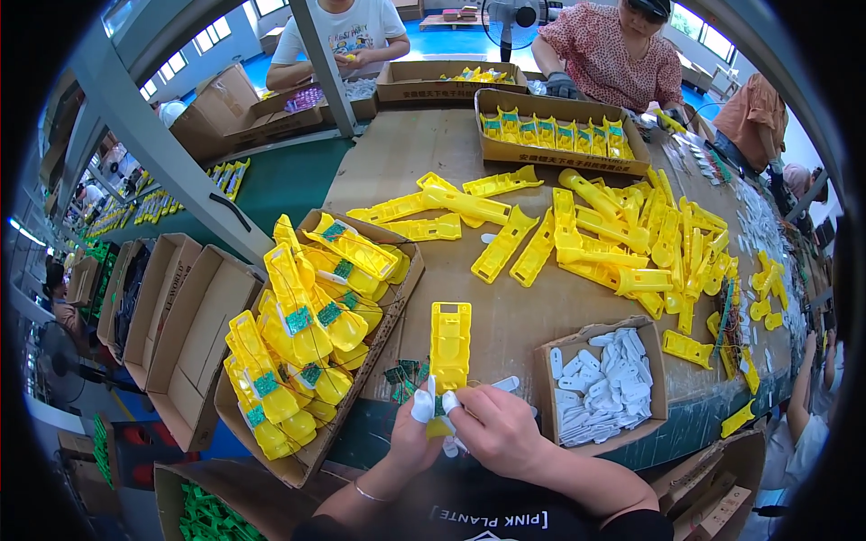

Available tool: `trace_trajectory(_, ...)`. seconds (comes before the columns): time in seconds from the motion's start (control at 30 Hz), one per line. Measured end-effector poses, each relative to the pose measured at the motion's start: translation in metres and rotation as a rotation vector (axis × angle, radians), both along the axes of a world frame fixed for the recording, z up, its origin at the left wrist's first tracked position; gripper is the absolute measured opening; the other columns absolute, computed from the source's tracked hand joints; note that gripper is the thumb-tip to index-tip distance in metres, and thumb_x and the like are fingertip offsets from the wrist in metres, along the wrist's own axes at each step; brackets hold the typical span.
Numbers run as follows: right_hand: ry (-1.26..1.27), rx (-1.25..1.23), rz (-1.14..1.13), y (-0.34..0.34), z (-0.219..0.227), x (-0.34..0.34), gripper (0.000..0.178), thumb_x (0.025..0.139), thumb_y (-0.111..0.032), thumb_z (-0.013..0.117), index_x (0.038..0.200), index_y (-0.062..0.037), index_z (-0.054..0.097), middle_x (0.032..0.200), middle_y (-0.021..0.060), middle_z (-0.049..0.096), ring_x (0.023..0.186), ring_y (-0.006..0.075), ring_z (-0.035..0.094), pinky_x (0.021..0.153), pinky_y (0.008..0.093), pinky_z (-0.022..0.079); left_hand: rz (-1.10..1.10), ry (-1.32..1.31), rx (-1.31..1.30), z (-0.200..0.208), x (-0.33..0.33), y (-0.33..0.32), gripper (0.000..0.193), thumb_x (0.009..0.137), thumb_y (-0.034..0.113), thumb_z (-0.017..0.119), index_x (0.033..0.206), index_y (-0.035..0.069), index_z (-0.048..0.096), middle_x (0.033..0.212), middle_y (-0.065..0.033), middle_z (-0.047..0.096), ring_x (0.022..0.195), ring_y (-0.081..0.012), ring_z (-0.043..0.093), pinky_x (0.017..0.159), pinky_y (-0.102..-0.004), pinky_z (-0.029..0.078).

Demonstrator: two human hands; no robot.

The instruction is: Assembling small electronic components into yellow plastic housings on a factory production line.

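Note:
Both my hands hold a yellow plastic housing upright in front of me at the table's near edge. My left hand grips its lower left side, a white cover on the fingertip. My right hand closes on the lower right side, its thumb also in a white cover. Between the thumbs a small green circuit board shows at the housing's lower part; my fingers partly hide it. Loose green circuit boards with thin wires lie beside my left hand.
Left stands a carton piled with yellow housings bearing green boards. A small box of white plastic pieces sits right. Loose yellow housings cover the table's middle. Another carton of housings stands far off, near two co-workers. Metal post rises left.

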State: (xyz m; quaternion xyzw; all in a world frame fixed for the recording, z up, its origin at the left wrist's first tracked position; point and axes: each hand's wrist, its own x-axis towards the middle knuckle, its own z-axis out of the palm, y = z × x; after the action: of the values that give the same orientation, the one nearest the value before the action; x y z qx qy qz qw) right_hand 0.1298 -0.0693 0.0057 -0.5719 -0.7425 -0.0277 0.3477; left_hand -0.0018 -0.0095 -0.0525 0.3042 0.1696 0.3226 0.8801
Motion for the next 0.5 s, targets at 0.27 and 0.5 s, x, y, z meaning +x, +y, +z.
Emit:
trace_trajectory(0.27,-0.110,0.075,-0.029,-0.001,-0.013,0.003,0.018,0.065,-0.007,0.061,0.080,0.0004,0.055,0.085,0.0107,0.054,0.069,0.0205,0.058,0.057,0.0282,0.049,0.054,0.183,0.208,0.002,0.003,-0.001,0.040,0.096,0.025,0.037,0.126,-0.001,0.040,0.117,-0.0099,0.052,0.105,-0.0157,0.051,0.092,-0.0285,0.040)
trace_trajectory(0.5,-0.024,0.047,-0.055,-0.003,-0.013,0.006,0.019,0.063,-0.004,0.061,0.081,0.0006,0.056,0.087,0.0114,0.053,0.068,0.0211,0.058,0.058,0.0287,0.049,0.011,0.177,0.315,0.011,0.012,0.001,0.048,0.092,0.027,0.045,0.129,-0.002,0.035,0.121,-0.0156,0.050,0.110,-0.0212,0.051,0.094,-0.0326,0.040)
